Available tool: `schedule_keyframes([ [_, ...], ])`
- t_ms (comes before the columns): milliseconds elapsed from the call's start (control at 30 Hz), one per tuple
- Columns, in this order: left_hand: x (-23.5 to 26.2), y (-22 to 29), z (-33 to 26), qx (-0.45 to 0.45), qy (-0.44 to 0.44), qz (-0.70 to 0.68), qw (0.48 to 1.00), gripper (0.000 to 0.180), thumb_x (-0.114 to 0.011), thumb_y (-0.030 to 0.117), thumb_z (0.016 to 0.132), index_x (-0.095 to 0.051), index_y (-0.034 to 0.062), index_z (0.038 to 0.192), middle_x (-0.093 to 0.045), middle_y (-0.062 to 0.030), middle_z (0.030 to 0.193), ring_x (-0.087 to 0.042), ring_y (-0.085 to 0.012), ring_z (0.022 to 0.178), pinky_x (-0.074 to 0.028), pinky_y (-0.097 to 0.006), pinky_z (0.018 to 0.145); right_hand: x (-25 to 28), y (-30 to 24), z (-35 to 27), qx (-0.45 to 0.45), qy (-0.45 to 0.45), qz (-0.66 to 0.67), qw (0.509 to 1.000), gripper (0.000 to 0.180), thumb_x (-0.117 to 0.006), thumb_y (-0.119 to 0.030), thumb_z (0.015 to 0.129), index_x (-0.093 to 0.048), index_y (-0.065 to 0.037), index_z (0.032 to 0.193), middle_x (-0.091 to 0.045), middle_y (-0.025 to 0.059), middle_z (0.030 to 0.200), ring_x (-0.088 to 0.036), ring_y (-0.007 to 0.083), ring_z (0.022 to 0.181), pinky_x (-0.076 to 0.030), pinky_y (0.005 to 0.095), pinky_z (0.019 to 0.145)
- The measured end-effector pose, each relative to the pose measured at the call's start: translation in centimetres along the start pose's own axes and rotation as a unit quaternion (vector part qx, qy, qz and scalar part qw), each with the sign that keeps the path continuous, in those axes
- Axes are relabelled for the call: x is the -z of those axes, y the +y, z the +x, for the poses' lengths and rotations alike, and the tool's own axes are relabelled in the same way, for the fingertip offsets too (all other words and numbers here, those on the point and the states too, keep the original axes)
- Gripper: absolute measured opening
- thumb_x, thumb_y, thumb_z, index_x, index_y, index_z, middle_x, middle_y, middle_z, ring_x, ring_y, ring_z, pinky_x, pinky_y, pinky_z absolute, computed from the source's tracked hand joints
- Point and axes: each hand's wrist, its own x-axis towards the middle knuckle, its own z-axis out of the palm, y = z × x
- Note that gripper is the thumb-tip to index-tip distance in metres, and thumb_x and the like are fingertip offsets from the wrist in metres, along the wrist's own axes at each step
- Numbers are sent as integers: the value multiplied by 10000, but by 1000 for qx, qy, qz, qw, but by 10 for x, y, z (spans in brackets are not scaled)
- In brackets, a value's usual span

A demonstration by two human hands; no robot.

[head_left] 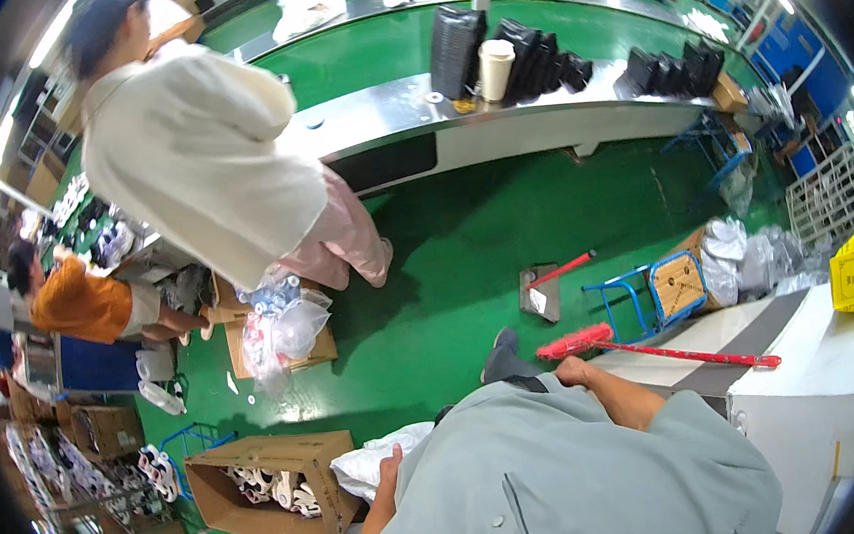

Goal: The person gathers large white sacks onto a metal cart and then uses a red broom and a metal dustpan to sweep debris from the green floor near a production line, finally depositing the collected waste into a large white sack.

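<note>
My left hand [391,468] hangs by my side with its thumb and fingers stretched out, holding nothing that I can see. It is next to a white plastic sack [367,461] beside an open cardboard box [210,482] of white shoe-like pieces. At the front of my grey-green shirt is my right hand [578,372]; its back shows, and the fingers are mostly hidden. Just beyond it is a red broom [575,341], its handle lying across the edge of a white surface [798,388]. Whether that hand touches the broom I cannot tell.
A dustpan [540,294] with a red handle lies on the green floor. A blue-framed stool [676,285] stands right. A person in white [198,155] stands by the conveyor [366,131], near a bag-topped box [318,350]. A cup [496,69] and black stacks [457,49] sit there. Another person in orange [84,302] works left.
</note>
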Motion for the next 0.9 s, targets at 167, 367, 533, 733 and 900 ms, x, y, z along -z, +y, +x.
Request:
schedule_keyframes([
  [167, -14, 70, 4, -9, -6, -51, 999, 360, -553, 345, 917, -681, 10, 950, -660, -25, 812, -562, -97, 728, -469, -283, 676, 43, 14, 38, -239, 3, 387, 891, 230, -573, -243, 784, -645, -32, 730, -604, 98, 593, -589, 193, 483, -479, 344, 419],
  [367, -19, 157, 16, -25, -52, -58, 997, 325, -563, 311, 919, -688, 12, 940, -659, -16, 800, -557, -87, 718, -469, -277, 672, 80, 63, 13, -471, 305, 340, 754, 393, -565, -356, 845, -647, 28, 863, -662, 210, 788, -654, 355, 806, -505, 447, 760],
  [533, 2, 211, 38, 16, -47, -34, 998, 291, -564, 266, 924, -686, 5, 966, -663, -7, 811, -559, -77, 725, -468, -261, 672, 125, 110, 16, -497, 418, 362, 669, 576, -568, -425, 857, -505, 36, 1196, -544, 307, 1127, -519, 422, 1087, -410, 469, 945],
  [733, 32, 282, 75, 42, -60, 202, 977, 275, -523, 235, 911, -663, 25, 1020, -670, -37, 809, -577, -104, 724, -475, -284, 687, 165, 143, 43, -480, 357, 403, 692, 696, -565, -469, 853, -388, -16, 1352, -427, 321, 1279, -415, 437, 1210, -354, 460, 1018],
  [900, 66, 252, 158, -54, -95, 197, 974, 243, -541, 227, 875, -628, 3, 911, -592, -67, 689, -537, -127, 671, -430, -306, 605, 176, 168, 74, -510, 314, 367, 712, 708, -528, -501, 858, -375, -8, 1343, -501, 318, 1202, -501, 476, 1107, -406, 479, 967],
])
